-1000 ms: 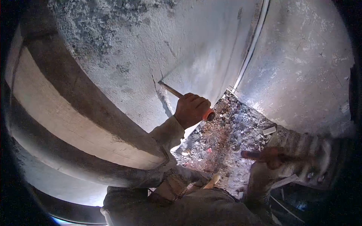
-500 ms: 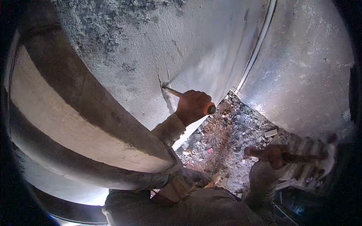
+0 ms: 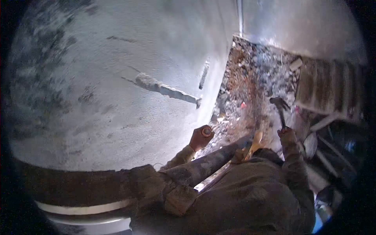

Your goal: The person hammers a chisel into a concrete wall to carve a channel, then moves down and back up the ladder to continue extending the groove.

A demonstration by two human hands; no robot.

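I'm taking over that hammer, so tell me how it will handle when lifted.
The hammer in the right hand will probably feel head-heavy: its dark head looks wider than the slim handle. It should stay stiff, since the handle looks straight. Laid down, it likely won't roll far, given its uneven head.

The hammer (image 3: 281, 111) is dark, the wall (image 3: 156, 129) pale grey and dark-blotched.

No lettering, label, brand, number or sign can be read anywhere in the frame.
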